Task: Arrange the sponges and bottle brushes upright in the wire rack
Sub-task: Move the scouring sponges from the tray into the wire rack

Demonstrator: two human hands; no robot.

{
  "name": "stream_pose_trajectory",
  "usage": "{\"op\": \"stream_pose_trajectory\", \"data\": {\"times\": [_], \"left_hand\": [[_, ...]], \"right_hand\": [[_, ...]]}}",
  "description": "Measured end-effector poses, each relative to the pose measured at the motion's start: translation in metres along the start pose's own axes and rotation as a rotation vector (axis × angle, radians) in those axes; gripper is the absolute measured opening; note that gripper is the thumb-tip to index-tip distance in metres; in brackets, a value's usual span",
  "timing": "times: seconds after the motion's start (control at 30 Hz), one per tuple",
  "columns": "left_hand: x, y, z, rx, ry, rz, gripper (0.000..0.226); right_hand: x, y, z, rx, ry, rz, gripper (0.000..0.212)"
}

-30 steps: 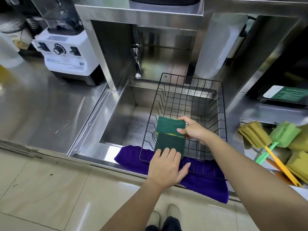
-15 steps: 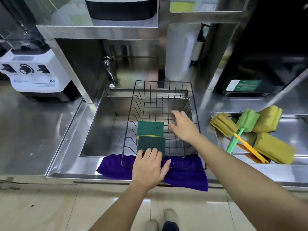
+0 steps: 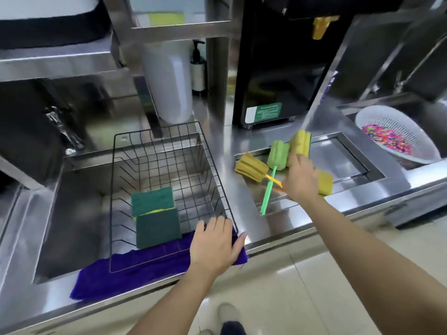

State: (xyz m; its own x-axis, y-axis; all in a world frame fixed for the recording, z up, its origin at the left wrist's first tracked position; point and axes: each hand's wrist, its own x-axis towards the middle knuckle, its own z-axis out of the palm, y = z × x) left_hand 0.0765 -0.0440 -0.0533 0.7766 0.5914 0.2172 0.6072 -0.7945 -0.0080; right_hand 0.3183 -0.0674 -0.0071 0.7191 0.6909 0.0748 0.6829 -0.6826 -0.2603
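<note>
From the head camera, the black wire rack [image 3: 169, 165] sits in a steel sink on a purple cloth [image 3: 135, 269], with two green scouring sponges [image 3: 156, 217] standing upright in its near part. The left hand [image 3: 215, 245] rests on the rack's near right corner, fingers spread. The right hand [image 3: 301, 177] reaches over the yellow and green sponge-headed bottle brushes [image 3: 278, 157] in the recess beside; its finger state cannot be told.
</note>
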Motion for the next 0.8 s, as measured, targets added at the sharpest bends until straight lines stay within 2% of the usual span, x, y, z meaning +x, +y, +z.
{"op": "stream_pose_trajectory", "data": {"times": [0.2, 0.33, 0.47, 0.57, 0.67, 0.73, 0.8], "left_hand": [[0.0, 0.001, 0.006, -0.01, 0.04, 0.014, 0.047], [-0.001, 0.0, 0.005, -0.005, 0.046, -0.011, 0.048], [-0.002, -0.001, 0.003, -0.01, 0.045, -0.004, 0.047], [-0.003, -0.002, 0.002, 0.0, 0.046, 0.002, 0.047], [-0.003, -0.002, 0.001, 0.0, 0.055, 0.007, 0.046], [-0.003, -0.002, 0.0, -0.005, 0.058, 0.005, 0.046], [-0.003, -0.003, -0.001, -0.015, 0.05, 0.002, 0.046]], "right_hand": [[0.002, 0.063, 0.011, -0.145, -0.169, 0.093, 0.062], [0.008, 0.069, 0.018, -0.207, -0.198, 0.098, 0.065], [0.008, 0.064, 0.025, -0.425, -0.274, 0.083, 0.084], [0.009, 0.055, 0.028, -0.508, -0.248, 0.085, 0.066], [0.006, 0.047, 0.031, -0.537, -0.145, -0.018, 0.048], [0.003, 0.047, 0.03, -0.453, -0.089, -0.045, 0.043], [0.003, 0.046, 0.023, -0.335, -0.054, -0.005, 0.048]]}}
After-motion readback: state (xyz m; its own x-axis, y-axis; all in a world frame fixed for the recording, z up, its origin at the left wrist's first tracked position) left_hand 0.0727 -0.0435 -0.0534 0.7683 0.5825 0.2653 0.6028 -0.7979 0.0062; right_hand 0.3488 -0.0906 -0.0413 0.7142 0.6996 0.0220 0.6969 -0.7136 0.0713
